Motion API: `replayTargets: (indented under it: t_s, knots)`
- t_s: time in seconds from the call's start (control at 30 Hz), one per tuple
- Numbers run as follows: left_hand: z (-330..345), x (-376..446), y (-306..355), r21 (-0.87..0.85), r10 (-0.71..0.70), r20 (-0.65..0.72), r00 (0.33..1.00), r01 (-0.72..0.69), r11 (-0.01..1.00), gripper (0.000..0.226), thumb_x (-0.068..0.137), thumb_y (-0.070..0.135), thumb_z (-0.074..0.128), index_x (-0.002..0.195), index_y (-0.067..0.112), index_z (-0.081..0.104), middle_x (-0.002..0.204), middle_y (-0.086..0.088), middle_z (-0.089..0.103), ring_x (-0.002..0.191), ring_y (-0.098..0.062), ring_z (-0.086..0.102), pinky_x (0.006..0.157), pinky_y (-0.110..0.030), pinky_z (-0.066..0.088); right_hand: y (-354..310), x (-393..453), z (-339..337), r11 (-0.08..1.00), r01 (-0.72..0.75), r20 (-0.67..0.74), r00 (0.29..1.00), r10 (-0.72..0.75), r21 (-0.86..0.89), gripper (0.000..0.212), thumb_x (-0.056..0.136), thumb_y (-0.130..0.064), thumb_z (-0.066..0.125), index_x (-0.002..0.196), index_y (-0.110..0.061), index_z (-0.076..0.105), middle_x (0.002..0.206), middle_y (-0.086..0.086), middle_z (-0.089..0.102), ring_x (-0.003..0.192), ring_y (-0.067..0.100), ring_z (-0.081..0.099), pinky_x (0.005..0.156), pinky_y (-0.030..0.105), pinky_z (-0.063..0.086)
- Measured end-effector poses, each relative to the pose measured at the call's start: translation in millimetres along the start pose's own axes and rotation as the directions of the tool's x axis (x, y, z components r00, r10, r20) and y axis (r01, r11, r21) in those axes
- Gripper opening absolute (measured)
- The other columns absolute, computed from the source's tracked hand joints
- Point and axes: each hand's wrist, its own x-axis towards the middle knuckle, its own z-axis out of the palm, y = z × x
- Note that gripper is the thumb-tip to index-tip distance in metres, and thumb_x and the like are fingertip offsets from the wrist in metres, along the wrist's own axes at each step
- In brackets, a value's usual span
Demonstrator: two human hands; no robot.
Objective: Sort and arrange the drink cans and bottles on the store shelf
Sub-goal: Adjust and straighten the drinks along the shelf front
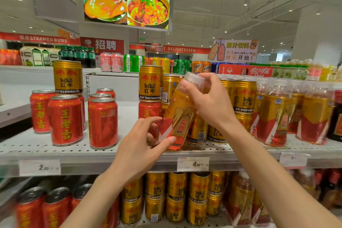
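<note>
- Tilted bottle (178, 114) is gripped near its cap by right hand (209, 102), pinched at base by left hand (142, 146).
- Shelf (118, 155) front edge: red cans (65, 119) grouped; bottle not yet placed, gold cans (150, 83) mixed.

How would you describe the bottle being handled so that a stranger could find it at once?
Start at the grey perforated shelf with the price tags. Near its middle, in front of the gold Red Bull cans, two hands hold a gold-and-red labelled bottle. Unlike the matching upright bottles to the right, it is tilted, gripped at cap and base.

Gold cans (150, 83) read "RedBull"; overhead signs (181, 49) read "DELICATESSEN", "STEAMED BUNS".
</note>
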Motion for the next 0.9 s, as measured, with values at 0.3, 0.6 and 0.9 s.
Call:
replayTargets:
  t_s: [0.3, 0.6, 0.9]
  knots:
    - [-10.4, -15.9, -1.4, -0.286, -0.005, 0.059, 0.998, 0.022, 0.958, 0.063, 0.078, 0.063, 0.067, 0.135, 0.044, 0.048, 0.122, 0.027, 0.06, 0.105, 0.005, 0.064, 0.072, -0.017, 0.059, -1.8, -46.3, -17.6, 0.908, -0.188, -0.061, 0.972, 0.226, 0.373, 0.041, 0.096, -0.045, 0.062, 0.122, -0.015, 0.05, 0.097, 0.007, 0.071, 0.049, 0.016, 0.062, 0.039, 0.023, 0.048]
    - [6.1, -38.4, 14.4, -0.287, 0.085, 0.121, 0.989, -0.048, 0.957, 0.056, 0.071, 0.063, 0.071, 0.122, 0.041, 0.061, 0.105, 0.029, 0.063, 0.078, -0.003, 0.062, 0.064, -0.011, 0.049, 40.1, -113.0, -51.0, 0.765, -0.396, -0.036, 0.877, 0.478, 0.507, 0.029, 0.102, -0.038, 0.05, 0.124, -0.021, 0.06, 0.092, 0.01, 0.071, 0.051, 0.018, 0.062, 0.042, 0.027, 0.048]
    - [82.1, -35.8, 58.3, -0.248, 0.13, 0.245, 0.961, -0.068, 0.966, 0.059, 0.068, 0.076, 0.066, 0.12, 0.047, 0.06, 0.1, 0.022, 0.061, 0.076, -0.011, 0.057, 0.064, -0.018, 0.05, 102.4, -144.4, -121.6, 0.663, -0.481, -0.041, 0.792, 0.609, 0.574, 0.036, 0.102, -0.038, 0.052, 0.122, -0.01, 0.062, 0.075, 0.006, 0.07, 0.048, 0.02, 0.058, 0.04, 0.025, 0.046]
